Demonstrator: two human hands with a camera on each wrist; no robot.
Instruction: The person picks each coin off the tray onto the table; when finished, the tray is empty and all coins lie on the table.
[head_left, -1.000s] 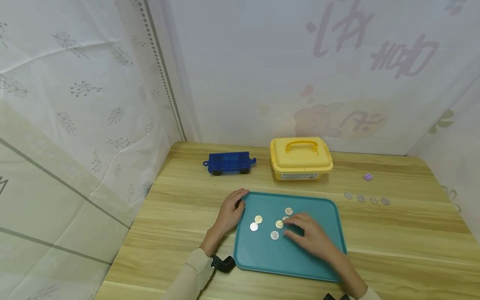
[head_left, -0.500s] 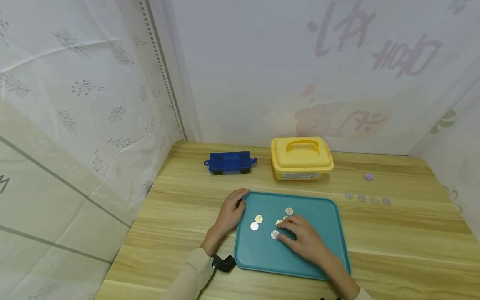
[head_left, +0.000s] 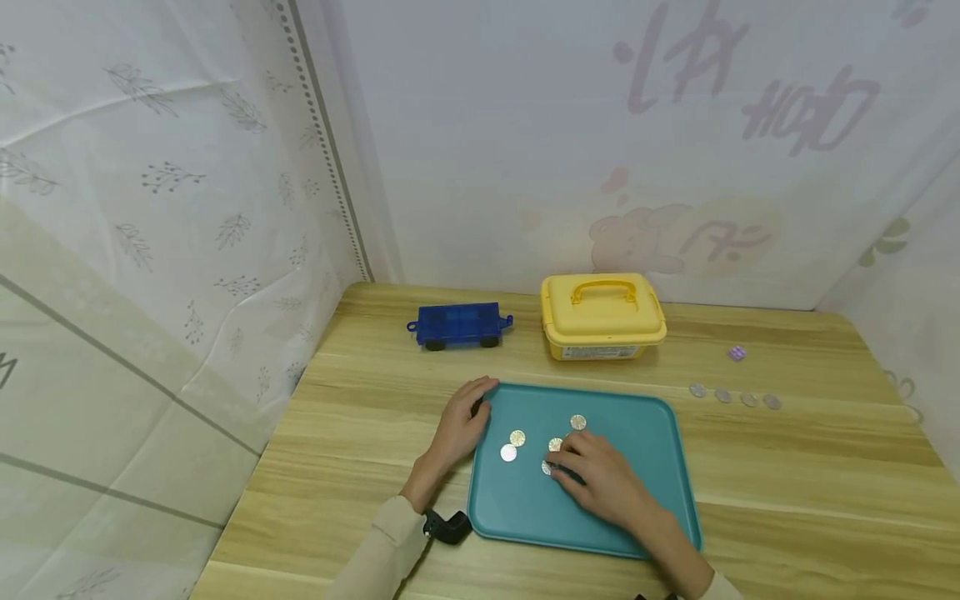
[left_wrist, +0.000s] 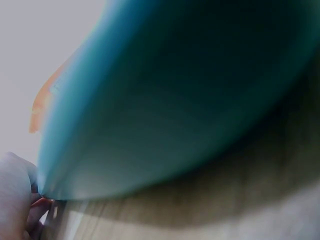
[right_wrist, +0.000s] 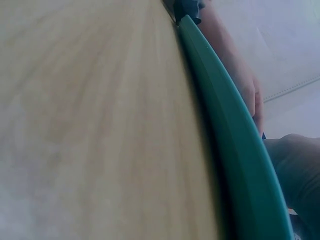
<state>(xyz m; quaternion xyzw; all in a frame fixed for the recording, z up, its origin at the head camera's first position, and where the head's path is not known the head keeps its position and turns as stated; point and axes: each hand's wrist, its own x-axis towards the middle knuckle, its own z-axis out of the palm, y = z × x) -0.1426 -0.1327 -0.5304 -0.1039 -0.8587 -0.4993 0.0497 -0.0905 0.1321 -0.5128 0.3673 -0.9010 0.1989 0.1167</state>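
A teal tray (head_left: 622, 533) lies on the wooden table with several round, patterned coins on it. My left hand (head_left: 459, 423) holds the tray's left rim near its far corner; in the left wrist view, fingers (left_wrist: 35, 212) bend at the tray's edge. Over the tray's middle, my right hand (head_left: 603, 479) has its thumb and forefinger bent together at a silver coin (head_left: 546, 468), partly covering it. Just beyond those fingertips is a gold coin (head_left: 555, 444), and another coin (head_left: 577, 422) lies farther back. Toward the left, a gold coin (head_left: 517, 437) touches a silver one (head_left: 508, 452).
Behind the tray stand a blue toy wagon (head_left: 459, 323) and a yellow lidded box (head_left: 603, 317) with a handle. To the right are a row of several silver coins (head_left: 722, 395) and a small purple piece (head_left: 737, 353). Patterned cloth (head_left: 465, 150) hangs along the back.
My right hand has moved left across the tray, its thumb and forefinger closing at the silver coin. That coin and the gold one beside it have shifted slightly left. My left hand stays put.
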